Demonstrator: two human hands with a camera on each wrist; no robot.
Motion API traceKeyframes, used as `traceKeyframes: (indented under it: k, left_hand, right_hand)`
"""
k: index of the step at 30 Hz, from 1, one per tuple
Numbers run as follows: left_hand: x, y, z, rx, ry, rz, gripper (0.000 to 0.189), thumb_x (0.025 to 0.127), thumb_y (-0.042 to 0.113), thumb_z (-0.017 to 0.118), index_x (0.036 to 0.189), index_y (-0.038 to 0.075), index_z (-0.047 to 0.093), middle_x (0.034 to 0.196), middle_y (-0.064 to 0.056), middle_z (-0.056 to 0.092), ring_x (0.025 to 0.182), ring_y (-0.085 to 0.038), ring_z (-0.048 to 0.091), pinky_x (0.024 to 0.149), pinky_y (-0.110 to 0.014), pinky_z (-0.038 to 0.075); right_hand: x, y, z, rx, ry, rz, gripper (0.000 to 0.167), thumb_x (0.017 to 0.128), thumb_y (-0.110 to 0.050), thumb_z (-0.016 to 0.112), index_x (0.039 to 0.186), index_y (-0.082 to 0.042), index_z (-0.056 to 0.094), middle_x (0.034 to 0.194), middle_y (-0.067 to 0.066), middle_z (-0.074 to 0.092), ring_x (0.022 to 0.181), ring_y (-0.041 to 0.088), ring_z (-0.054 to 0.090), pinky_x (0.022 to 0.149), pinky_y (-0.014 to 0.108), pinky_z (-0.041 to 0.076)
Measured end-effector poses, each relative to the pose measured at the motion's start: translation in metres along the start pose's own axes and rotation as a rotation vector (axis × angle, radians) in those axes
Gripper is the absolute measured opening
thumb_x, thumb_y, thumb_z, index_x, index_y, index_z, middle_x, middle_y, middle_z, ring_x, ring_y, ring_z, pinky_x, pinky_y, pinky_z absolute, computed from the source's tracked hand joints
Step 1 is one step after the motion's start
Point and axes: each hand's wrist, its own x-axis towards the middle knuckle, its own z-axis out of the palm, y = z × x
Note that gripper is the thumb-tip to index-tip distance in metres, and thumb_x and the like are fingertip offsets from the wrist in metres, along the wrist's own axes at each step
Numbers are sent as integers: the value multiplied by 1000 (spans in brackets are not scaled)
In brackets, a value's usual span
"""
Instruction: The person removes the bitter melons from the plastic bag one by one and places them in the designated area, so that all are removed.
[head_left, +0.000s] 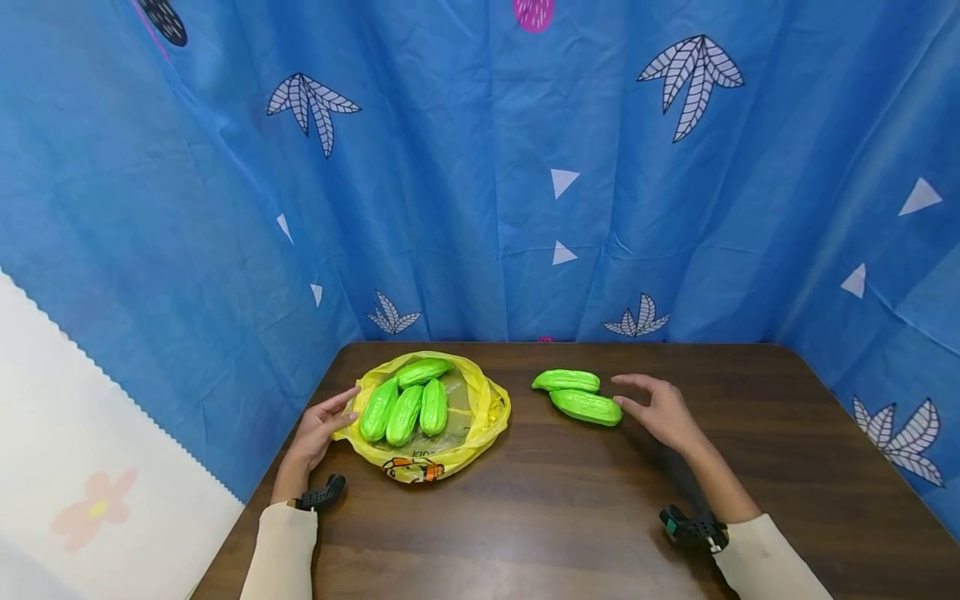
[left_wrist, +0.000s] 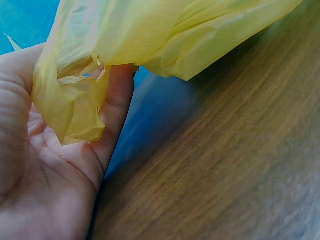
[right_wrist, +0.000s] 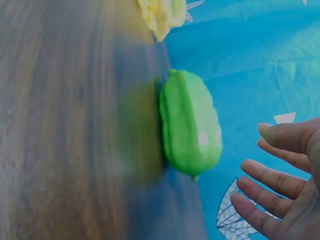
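Observation:
A yellow plastic bag [head_left: 491, 425] lies with its mouth spread wide, and several bright green, ribbed toy gourds [head_left: 405, 415] rest inside it. At the bag's left rim, my left hand [head_left: 313, 433] holds the edge between thumb and fingers. In the left wrist view a crumpled flap of the bag [left_wrist: 82, 112] hangs over the palm, hiding the fingertips. Two more gourds [head_left: 587, 407] lie side by side on the table, right of the bag. My right hand [head_left: 663, 412] hovers just right of them, fingers spread and holding nothing. The right wrist view shows a gap between the nearer gourd [right_wrist: 190, 125] and the fingers.
The brown wooden table [head_left: 525, 525] carries the bag and gourds. A blue patterned curtain [head_left: 450, 208] hangs behind its far edge and along the sides. A white cloth with a flower print [head_left: 90, 467] is at the left.

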Motion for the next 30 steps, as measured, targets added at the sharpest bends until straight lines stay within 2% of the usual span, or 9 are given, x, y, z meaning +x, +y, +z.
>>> traceKeyframes:
  k: [3,9,12,15,20,23,26,30]
  left_hand:
    - [0,-1,0,7,-3,8,56,98,3,66,148,-7,45,151,2,52,143,-6,36,103,-12,38]
    - [1,2,0,17,-4,15,56,98,4,66,148,-8,45,156,-15,44,149,-23,29,103,-11,37]
    - [1,3,0,16,-7,11,56,98,4,66,148,-9,44,156,-17,43,150,-26,27,103,-11,37]
    - [0,3,1,15,-4,5,56,98,4,66,148,-8,44,155,-12,46,149,-23,29,103,-11,37]
    - [0,2,0,16,3,-1,55,98,4,66,148,-7,46,151,-1,52,142,-6,37,103,-12,38]
    - [0,0,0,18,-1,-1,55,98,4,66,148,-7,46,151,-2,52,138,0,39,102,-12,39]
    - [-1,0,0,22,-2,-2,55,98,4,65,148,-7,46,153,-5,50,138,0,39,102,-11,39]
    - [-1,1,2,23,11,-7,55,98,4,66,148,-7,45,153,-8,49,143,-8,36,102,-11,38]
  right_hand:
    - [0,-8,-1,0,15,-18,38,96,-15,71,132,-3,66,133,19,65,124,41,58,92,58,52]
    - [0,-26,-2,66,22,-58,37,97,-18,72,131,-4,67,130,17,66,119,38,61,89,54,55]
    - [-1,-34,-1,94,18,-76,37,97,-19,71,130,-4,67,130,18,66,118,37,63,88,54,55]
    - [-3,-42,1,115,21,-91,36,97,-18,72,130,-4,67,129,18,66,115,36,64,87,52,56]
    - [-6,-52,9,138,32,-110,36,95,-12,73,129,-5,68,128,14,67,110,33,65,83,44,58]
    - [-8,-57,14,151,29,-123,35,93,-9,74,127,-4,69,127,11,68,110,34,65,83,41,58]
    - [-9,-61,18,168,21,-145,34,92,-8,75,125,-4,70,126,11,68,111,37,65,83,43,58]
    - [-10,-66,22,168,3,-182,34,92,-10,76,125,-7,71,127,9,68,110,36,66,82,42,58]
